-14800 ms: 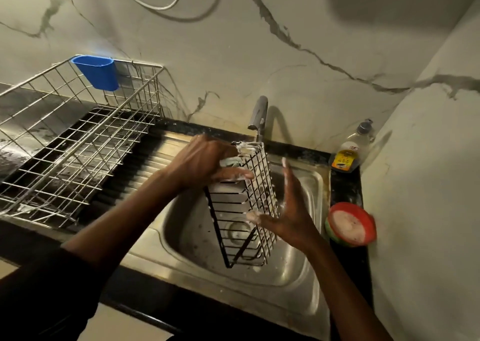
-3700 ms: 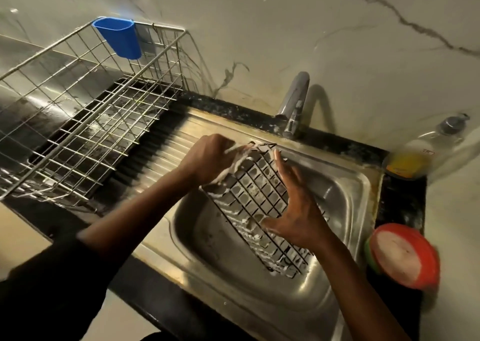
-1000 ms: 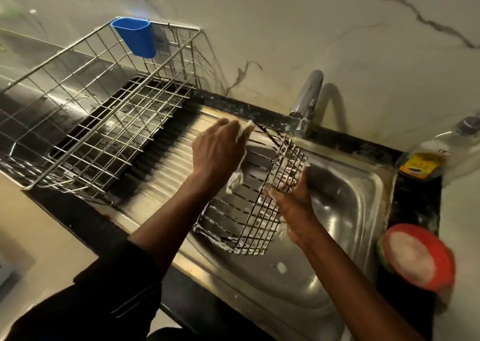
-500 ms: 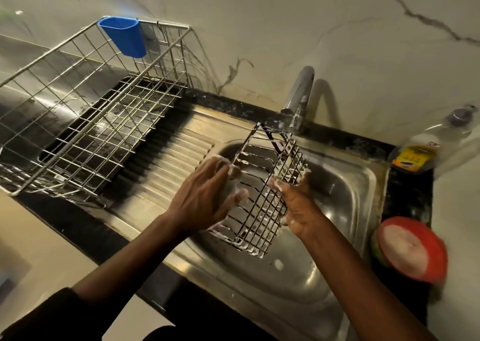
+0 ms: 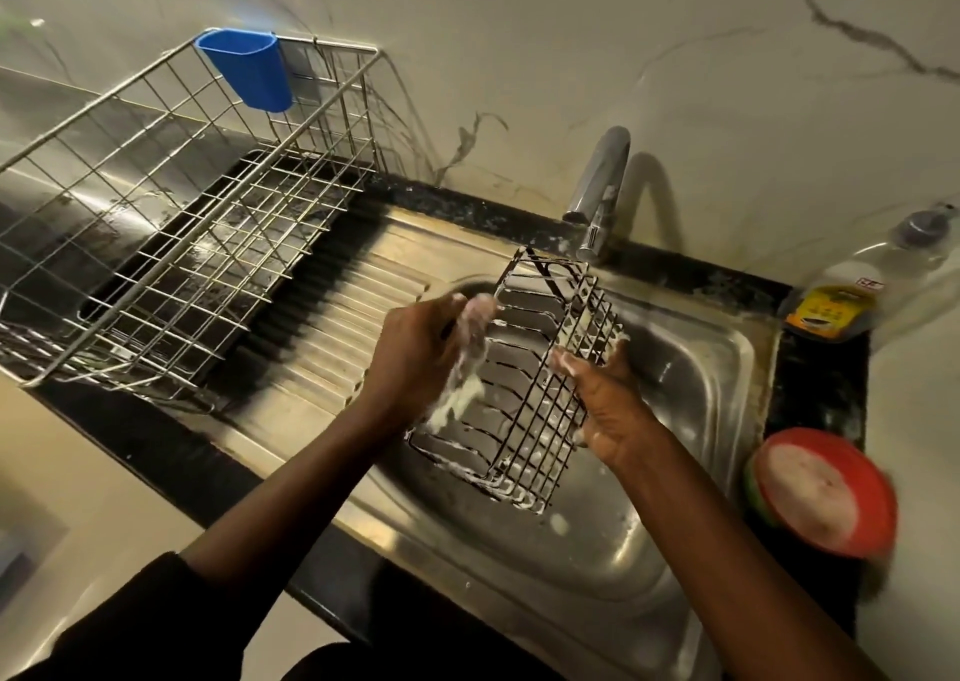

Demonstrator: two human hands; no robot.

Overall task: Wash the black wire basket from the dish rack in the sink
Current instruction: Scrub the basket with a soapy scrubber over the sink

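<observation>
The black wire basket hangs tilted over the steel sink, open side up and streaked with white suds. My right hand grips its right wall from outside, thumb over the wires. My left hand holds a soapy white scrubbing cloth against the basket's left wall. The tap stands just behind the basket, with no water running from it.
A steel wire dish rack with a blue plastic cup hooked on its rim stands on the drainboard at the left. A dish-soap bottle and a red-rimmed tub of soap paste sit right of the sink.
My left hand with the cloth has slid up along the basket's left wall since half a second ago. The basket stays tilted in my right hand's grip.
</observation>
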